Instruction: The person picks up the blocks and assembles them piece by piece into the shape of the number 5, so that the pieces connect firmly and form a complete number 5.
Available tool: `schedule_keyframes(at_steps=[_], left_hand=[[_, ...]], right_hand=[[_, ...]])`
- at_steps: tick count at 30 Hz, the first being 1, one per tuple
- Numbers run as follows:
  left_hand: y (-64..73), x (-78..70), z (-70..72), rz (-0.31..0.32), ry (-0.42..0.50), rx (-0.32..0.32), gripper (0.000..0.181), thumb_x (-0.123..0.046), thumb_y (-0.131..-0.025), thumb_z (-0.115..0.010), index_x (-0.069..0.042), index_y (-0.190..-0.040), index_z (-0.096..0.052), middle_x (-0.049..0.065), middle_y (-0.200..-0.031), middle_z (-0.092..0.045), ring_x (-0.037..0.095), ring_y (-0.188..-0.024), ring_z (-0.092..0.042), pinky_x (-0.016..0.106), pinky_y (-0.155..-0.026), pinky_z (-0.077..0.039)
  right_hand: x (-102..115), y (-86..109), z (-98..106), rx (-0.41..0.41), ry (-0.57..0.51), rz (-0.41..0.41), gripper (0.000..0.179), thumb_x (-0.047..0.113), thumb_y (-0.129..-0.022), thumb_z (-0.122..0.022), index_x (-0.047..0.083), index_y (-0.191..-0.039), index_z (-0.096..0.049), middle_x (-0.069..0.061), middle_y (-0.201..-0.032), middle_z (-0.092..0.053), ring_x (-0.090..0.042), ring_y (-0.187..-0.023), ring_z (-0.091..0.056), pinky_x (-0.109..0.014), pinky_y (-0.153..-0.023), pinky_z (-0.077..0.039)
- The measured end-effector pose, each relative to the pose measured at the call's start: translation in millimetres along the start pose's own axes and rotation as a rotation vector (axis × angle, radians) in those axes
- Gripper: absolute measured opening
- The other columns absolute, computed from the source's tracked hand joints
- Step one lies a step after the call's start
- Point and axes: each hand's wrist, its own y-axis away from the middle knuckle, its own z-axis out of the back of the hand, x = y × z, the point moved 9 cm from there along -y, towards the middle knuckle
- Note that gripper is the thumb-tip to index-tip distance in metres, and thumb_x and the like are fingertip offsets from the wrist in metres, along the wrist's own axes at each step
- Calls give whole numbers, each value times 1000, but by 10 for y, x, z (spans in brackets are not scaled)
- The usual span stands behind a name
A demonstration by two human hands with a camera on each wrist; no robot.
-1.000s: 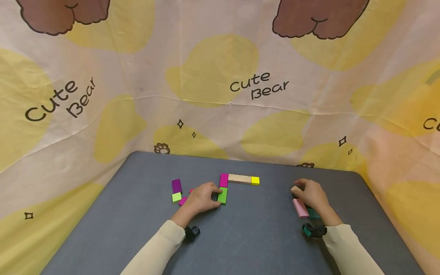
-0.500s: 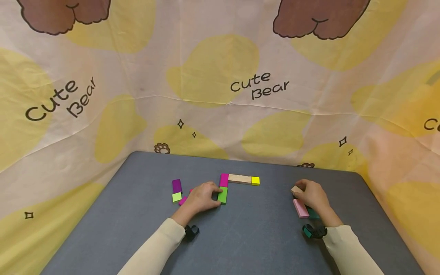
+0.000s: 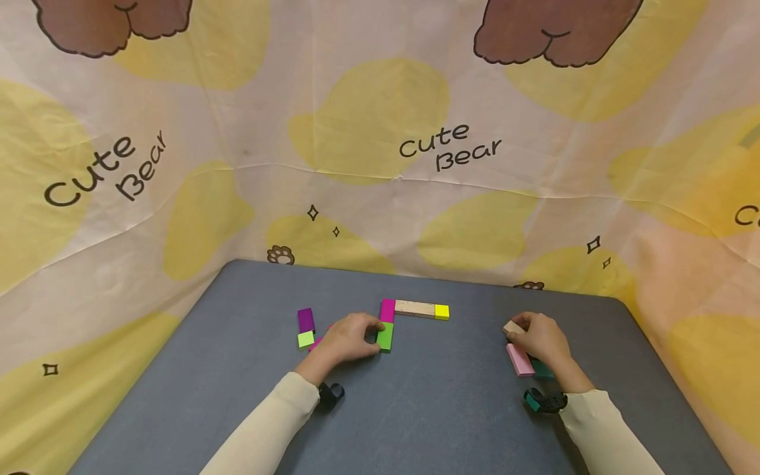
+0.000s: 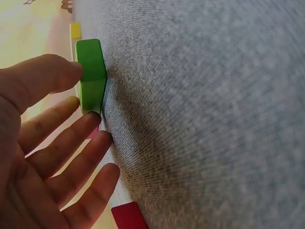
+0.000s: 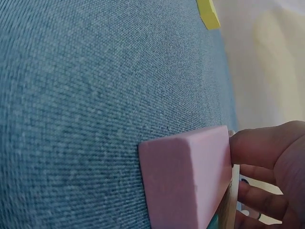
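On the grey tabletop, my left hand (image 3: 344, 340) has its thumb and index finger at the two ends of a green block (image 3: 385, 338). In the left wrist view the thumb presses that block (image 4: 93, 76) while the other fingers are spread out. A magenta block (image 3: 387, 310) joins its far end, followed rightward by a natural-wood block (image 3: 414, 309) and a yellow block (image 3: 442, 312). Over on the right, my right hand (image 3: 542, 336) pinches a beige wooden block (image 3: 512, 328), partly covered by the fingers. Just nearer lie a pink block (image 3: 520, 360) and a teal block (image 3: 541, 369).
Left of my left hand lie a purple block (image 3: 305, 320), a lime block (image 3: 305, 340) and a partly covered magenta block (image 3: 315, 344). A red block (image 4: 128, 217) shows low in the left wrist view. A printed cloth (image 3: 380, 218) rises behind the table.
Both hands stay almost where they were. My left hand and wrist now cover more of the magenta and red blocks behind them; the head view has shifted slightly.
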Motion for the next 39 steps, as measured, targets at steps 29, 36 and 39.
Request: schedule_keyframes(at_steps=[29,36,39], left_hand=[[-14,16,-4,65,16,-7,26,-23,-78,-72,-16,-103,-70,-2,-94,-68,11,-87,-61,33,-78,-50],[-20,26,-7,75,15,-7,25,-24,-79,-73,-17,-102,-70,-3,-93,-69,11,-86,-61,34,-77,-50],[-21,26,-7,81,8,-9,26,-25,-79,-73,-18,-103,-70,-3,-95,-69,11,-87,-62,34,-78,-50]], right_hand=[[720,205,143,-188,-47,260,34,19,-84,-71,7,-116,-68,-16,-105,-65,-28,-84,-62,-38,-61,-49],[921,249,43,-193,-66,277,33,20,-83,-72,10,-115,-70,-12,-103,-67,-24,-82,-60,-38,-64,-48],[1012,256,-12,-193,-69,286,32,21,-82,-74,11,-112,-71,-9,-101,-67,-23,-82,-60,-36,-64,-48]])
